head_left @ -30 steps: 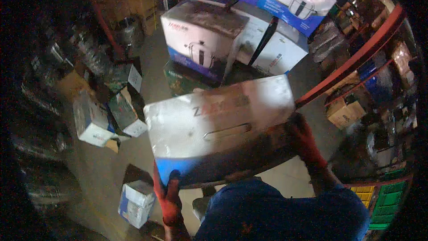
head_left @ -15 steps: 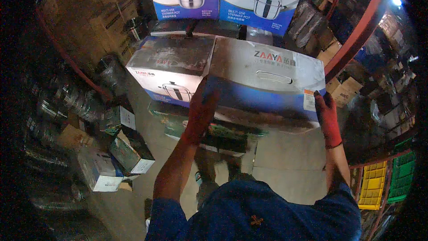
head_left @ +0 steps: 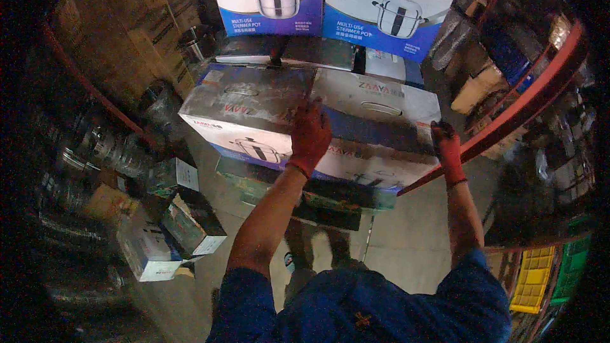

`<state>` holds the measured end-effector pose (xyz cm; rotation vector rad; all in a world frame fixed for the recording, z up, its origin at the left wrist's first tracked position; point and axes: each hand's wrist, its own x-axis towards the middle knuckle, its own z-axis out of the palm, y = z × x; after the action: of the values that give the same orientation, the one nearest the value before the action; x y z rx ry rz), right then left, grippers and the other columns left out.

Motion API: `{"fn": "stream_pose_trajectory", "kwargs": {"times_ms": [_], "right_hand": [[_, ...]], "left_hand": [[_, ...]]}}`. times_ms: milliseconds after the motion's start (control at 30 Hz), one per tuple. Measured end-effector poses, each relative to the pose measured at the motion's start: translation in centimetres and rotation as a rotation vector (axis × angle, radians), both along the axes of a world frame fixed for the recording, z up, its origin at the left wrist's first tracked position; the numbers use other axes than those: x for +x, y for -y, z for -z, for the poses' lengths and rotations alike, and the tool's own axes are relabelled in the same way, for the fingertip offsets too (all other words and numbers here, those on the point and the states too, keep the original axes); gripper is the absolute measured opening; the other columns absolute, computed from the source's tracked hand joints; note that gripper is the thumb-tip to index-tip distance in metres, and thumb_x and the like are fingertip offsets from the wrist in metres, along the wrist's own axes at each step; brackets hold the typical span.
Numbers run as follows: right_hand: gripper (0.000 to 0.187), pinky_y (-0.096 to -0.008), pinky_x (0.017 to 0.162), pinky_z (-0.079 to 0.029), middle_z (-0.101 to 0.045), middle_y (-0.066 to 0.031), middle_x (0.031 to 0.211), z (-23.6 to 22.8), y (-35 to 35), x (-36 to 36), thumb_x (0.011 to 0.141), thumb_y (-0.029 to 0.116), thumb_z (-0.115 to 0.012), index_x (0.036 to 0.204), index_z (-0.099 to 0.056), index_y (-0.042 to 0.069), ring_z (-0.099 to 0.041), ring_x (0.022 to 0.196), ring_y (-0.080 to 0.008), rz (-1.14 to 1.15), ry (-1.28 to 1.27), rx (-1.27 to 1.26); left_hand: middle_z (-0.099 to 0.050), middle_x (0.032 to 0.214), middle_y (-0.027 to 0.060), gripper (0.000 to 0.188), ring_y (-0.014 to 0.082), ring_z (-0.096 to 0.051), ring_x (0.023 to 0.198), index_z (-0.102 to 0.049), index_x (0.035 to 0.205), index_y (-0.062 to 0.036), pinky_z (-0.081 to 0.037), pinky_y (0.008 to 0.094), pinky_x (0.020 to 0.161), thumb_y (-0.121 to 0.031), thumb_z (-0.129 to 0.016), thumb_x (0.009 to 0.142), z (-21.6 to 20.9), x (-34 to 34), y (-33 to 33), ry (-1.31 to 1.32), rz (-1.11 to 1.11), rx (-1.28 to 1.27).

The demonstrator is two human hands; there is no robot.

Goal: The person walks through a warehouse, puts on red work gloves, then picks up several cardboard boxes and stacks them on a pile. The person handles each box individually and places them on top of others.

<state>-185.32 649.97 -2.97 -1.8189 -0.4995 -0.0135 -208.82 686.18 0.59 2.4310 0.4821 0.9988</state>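
Note:
A white and blue pot carton [head_left: 362, 114], with a slot handle on its top, rests on the stack in front of me. Beside it on the left sits a matching carton [head_left: 235, 98], its near side printed with a steel pot. My left hand [head_left: 310, 138], in a red glove, presses on the right carton's near left corner by the seam; its fingertips lie on the top. At the carton's right end, my right hand [head_left: 447, 149], also gloved in red, has its dark fingertips curled over the edge. The undersides of both cartons are hidden.
Two upright pot cartons [head_left: 267, 0] stand behind the stack. A red rail [head_left: 508, 121] curves along the right side. Opened boxes [head_left: 149, 244] lie on the floor at left, near wrapped goods. Yellow [head_left: 532, 279] and green crates stand at lower right.
The right carton has come down and back from a tilted, nearer position and now sits level beside the left one. Both hands have moved with it, the left one shifting right.

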Motion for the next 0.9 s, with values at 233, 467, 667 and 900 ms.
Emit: {"fn": "stream_pose_trajectory", "kwargs": {"times_ms": [233, 467, 667, 900], "right_hand": [[0.034, -0.0288, 0.085, -0.049, -0.07, -0.0076, 0.115, 2.7, 1.6, 0.4, 0.098, 0.022, -0.069, 0.128, -0.067, 0.005, -0.06, 0.099, -0.0138, 0.117, -0.008, -0.054], [0.037, -0.0322, 0.091, -0.046, -0.066, -0.009, 0.122, 2.9, 1.4, 1.6, 0.099, 0.023, -0.067, 0.131, -0.064, 0.005, -0.057, 0.107, -0.0163, 0.053, 0.037, -0.181], [0.04, -0.0351, 0.096, -0.044, -0.062, -0.0102, 0.129, 4.2, 1.3, 2.9, 0.099, 0.024, -0.066, 0.134, -0.062, 0.006, -0.055, 0.114, -0.0184, 0.01, 0.111, -0.36], [0.043, -0.0385, 0.102, -0.041, -0.058, -0.0116, 0.136, 2.7, -0.6, 2.5, 0.099, 0.026, -0.064, 0.137, -0.06, 0.007, -0.052, 0.121, -0.0209, 0.051, 0.403, -0.574]], "left_hand": [[-0.067, 0.112, 0.0139, 0.038, 0.0319, -0.061, 0.109, -0.064, 0.128, -0.0086, -0.05, 0.0473, 0.098, -0.012, -0.061, 0.09, 4.3, 3.7, -0.7, 0.256, 0.13, -0.193], [-0.061, 0.124, 0.0166, 0.031, 0.0347, -0.057, 0.116, -0.066, 0.122, -0.0133, -0.042, 0.052, 0.107, -0.028, -0.061, 0.094, 3.7, 8.3, 1.5, 0.259, -0.194, 0.262], [-0.062, 0.118, 0.014, 0.035, 0.0338, -0.058, 0.118, -0.064, 0.118, -0.0161, -0.043, 0.0528, 0.106, -0.027, -0.07, 0.085, 1.4, 4.0, 2.0, 0.001, -0.059, 0.069], [-0.056, 0.14, 0.0207, 0.055, 0.0386, -0.049, 0.135, -0.054, 0.143, -0.0107, -0.037, 0.0536, 0.117, -0.027, -0.066, 0.091, 11.9, -17.9, 7.0, 0.075, -0.143, -0.338]]}}
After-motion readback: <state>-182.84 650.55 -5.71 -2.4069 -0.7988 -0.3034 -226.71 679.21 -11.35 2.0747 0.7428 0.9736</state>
